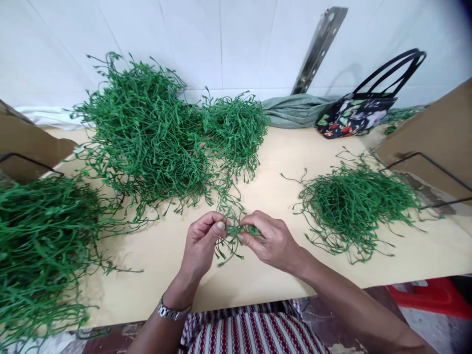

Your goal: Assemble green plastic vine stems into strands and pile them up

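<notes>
Near the table's front edge, both hands pinch one small tangle of thin green plastic-looking plant stems (pixel 233 232). My left hand (pixel 202 241) closes thumb and forefinger on its left side, and my right hand (pixel 269 238) pinches it from the right. Curled stem ends with small tips hang below the fingers. Just beyond the hands, loose stems trail back to a small heap of the same stems (pixel 236 130). The exact joint between the fingertips is too fine to make out.
A tall green heap (pixel 147 132) stands at the back left, another heap (pixel 40 246) at the left edge, and a lower pile (pixel 357 206) to the right. Cardboard boxes (pixel 435 137) flank the table (pixel 269 191). A floral handbag (pixel 356 115) rests by the wall.
</notes>
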Demonstrator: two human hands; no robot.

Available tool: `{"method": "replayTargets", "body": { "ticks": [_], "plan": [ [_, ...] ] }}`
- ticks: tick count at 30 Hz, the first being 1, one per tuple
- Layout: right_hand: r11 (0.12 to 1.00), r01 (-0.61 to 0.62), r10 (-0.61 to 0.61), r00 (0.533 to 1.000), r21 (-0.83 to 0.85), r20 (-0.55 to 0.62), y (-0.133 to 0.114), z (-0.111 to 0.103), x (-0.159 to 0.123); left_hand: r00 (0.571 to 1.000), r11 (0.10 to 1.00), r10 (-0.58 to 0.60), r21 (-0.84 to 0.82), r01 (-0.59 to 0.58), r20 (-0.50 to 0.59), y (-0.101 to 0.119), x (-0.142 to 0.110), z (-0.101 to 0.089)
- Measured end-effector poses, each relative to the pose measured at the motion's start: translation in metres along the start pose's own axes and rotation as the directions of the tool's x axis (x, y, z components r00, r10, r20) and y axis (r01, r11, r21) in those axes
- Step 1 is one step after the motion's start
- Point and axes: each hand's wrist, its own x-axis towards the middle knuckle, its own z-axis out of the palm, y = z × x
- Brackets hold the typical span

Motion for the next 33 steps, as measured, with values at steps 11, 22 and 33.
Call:
{"method": "replayTargets", "body": {
  "ticks": [11,22,33],
  "plan": [
    [0.977,-0.037,0.051,0.997,0.211,-0.063,0.006,0.003,-0.001,0.985,0.977,0.088,-0.179,-0.115,-0.148,-0.002,0.003,0.004],
    [0.951,-0.111,0.114,0.993,0.287,0.006,0.009,-0.003,-0.002,0.951,0.901,0.285,0.374,-0.222,-0.121,-0.003,-0.006,-0.007],
    [0.991,-0.007,-0.002,0.997,0.131,0.072,0.008,-0.002,0.002,0.875,0.587,0.407,0.659,-0.471,0.263,0.011,-0.012,-0.001]
  ]
}}
